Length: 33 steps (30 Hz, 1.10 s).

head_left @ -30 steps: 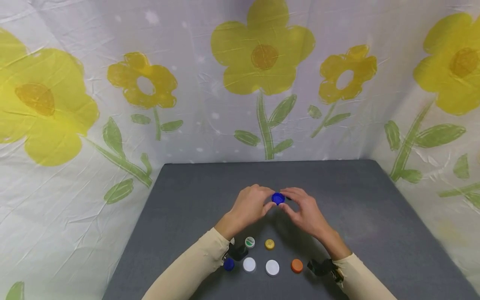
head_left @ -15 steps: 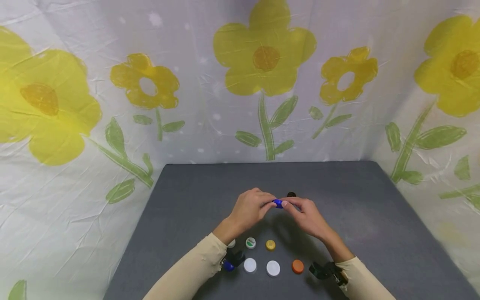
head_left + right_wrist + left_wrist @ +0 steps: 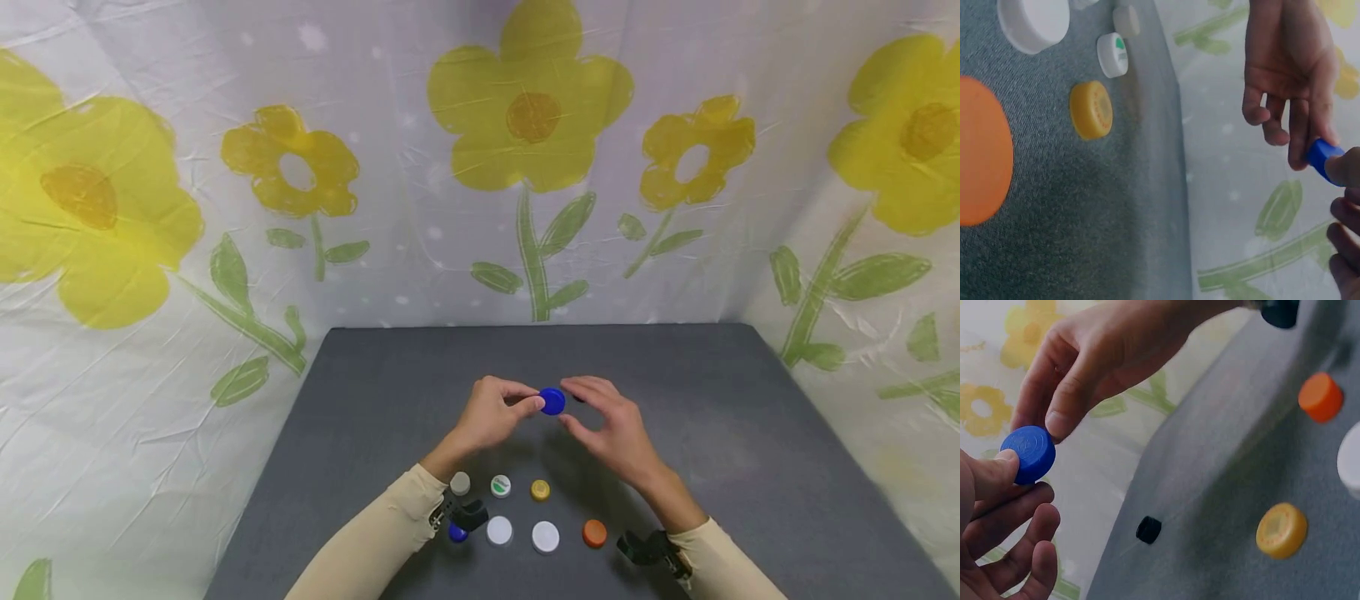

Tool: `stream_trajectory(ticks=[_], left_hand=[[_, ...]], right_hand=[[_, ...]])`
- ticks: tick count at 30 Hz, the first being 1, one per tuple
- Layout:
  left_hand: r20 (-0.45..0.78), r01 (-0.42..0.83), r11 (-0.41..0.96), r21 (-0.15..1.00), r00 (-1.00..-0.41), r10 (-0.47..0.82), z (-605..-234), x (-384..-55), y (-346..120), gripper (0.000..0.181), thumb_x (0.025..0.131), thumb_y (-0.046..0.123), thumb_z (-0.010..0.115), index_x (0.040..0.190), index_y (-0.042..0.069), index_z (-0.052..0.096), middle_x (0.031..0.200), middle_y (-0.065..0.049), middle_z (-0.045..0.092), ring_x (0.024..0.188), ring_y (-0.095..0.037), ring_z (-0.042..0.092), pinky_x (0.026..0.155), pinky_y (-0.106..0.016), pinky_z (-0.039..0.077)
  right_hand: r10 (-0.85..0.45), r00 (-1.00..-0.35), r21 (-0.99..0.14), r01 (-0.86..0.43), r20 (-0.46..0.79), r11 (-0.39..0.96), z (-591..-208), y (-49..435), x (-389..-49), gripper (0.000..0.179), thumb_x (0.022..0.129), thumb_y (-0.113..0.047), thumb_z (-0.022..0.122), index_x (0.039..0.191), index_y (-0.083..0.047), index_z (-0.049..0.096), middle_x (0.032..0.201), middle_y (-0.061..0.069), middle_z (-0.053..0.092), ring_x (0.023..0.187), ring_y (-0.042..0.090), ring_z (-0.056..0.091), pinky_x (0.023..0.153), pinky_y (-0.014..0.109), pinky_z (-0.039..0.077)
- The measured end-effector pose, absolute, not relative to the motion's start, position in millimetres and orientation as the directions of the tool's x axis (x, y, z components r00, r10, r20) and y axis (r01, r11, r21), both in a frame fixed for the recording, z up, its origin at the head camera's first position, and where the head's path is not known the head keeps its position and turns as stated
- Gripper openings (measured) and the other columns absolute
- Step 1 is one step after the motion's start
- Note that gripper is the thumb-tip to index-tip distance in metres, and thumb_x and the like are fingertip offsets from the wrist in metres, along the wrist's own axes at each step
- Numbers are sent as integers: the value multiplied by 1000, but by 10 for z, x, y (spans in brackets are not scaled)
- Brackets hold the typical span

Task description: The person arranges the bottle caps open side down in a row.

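Observation:
A blue bottle cap (image 3: 552,401) is held up above the dark table, its round face toward the head camera. My left hand (image 3: 487,414) pinches it between thumb and fingers at its left edge. On the other side, my right hand (image 3: 618,429) has thumb and fingers spread around the cap's right side, with a small gap in the head view. From the left wrist, the left thumb lies on the face of the blue cap (image 3: 1029,453), and the right thumb is close to its rim; contact is unclear. A black cap (image 3: 1148,530) lies on the table, mostly hidden behind the right fingers in the head view.
Nearer me on the table (image 3: 390,367) lie two rows of caps: greyish-white (image 3: 460,483), white with green print (image 3: 500,486) and yellow (image 3: 540,490); then blue (image 3: 457,532), two white (image 3: 545,537) and orange (image 3: 595,533). A flowered cloth (image 3: 420,250) hangs behind.
Both hands held the blue cap between them; it was tilted edge-on half a second ago and now faces up. The right fingers have spread away from it, while the left keeps its pinch.

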State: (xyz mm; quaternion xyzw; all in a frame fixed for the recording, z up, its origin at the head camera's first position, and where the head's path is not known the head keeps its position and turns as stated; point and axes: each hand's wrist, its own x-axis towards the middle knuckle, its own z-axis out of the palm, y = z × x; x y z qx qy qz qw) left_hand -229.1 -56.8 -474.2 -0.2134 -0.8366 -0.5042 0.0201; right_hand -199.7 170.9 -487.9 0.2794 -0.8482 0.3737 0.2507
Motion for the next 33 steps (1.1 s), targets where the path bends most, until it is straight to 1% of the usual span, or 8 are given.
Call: stream_trajectory(ticks=[5,10,15,18,22,25,28,33], left_hand=[[136,257,371,892,-937,323,-4744,-2286,-581,17,92,34,74,94,18,81,79,-9,76,72,-19,66,63,-29,50],[60,178,351,919,-945,323,-4765,-2274,-587,18,91,35,74,92,19,81,76,-5,76,73,-23,67,62,-30,50],[23,155,339,928,-932,362,-4790,-2256,-592,19,93,32,73,92,15,80,79,-9,76,69,-19,67,61,-29,52],[40,192,364,911,-922,385,-4804,-2251,-589,20,93,32,72,96,14,80,83,-9,77,69,-16,69,62,-29,54],[116,293,410,864,-907,404,-4810,-2232,-567,23,91,31,74,108,16,78,94,-2,77,78,-11,72,67,-25,55],[192,376,419,826,-888,418,-4793,-2208,-553,29,89,27,76,117,18,75,104,-2,77,82,-9,72,67,-23,56],[261,456,430,780,-860,439,-4768,-2181,-534,34,87,25,77,121,18,74,103,-3,77,77,-10,72,63,-23,55],[358,576,460,676,-802,478,-4743,-2146,-489,35,87,25,79,120,15,74,103,0,77,79,-8,71,66,-25,57]], right_hand=[[-307,-664,-442,-708,681,551,-4881,1696,-2000,57,77,-15,88,130,-11,67,129,4,67,122,23,59,108,23,41],[-331,-628,-403,-738,705,542,-4930,1686,-2008,54,76,-14,88,127,-11,70,125,4,69,122,25,59,113,28,38],[-354,-634,-395,-736,688,550,-4970,1696,-1997,49,77,-16,88,123,-11,71,123,2,70,121,26,60,108,36,45],[-358,-647,-400,-725,673,560,-4977,1706,-1986,48,77,-16,88,123,-11,71,122,2,70,121,25,60,105,40,47],[-346,-667,-417,-708,660,569,-4977,1737,-1965,49,78,-16,87,123,-11,71,123,3,70,122,24,59,107,36,45],[-336,-680,-431,-697,652,573,-4969,1764,-1954,48,79,-17,87,123,-11,71,123,3,70,123,24,58,108,35,44],[-330,-693,-439,-684,640,583,-4955,1792,-1945,47,80,-20,86,124,-12,70,124,2,69,124,24,58,107,37,45],[-331,-707,-441,-669,625,598,-4940,1835,-1922,48,80,-22,86,124,-13,70,124,2,69,123,23,58,104,41,47]])
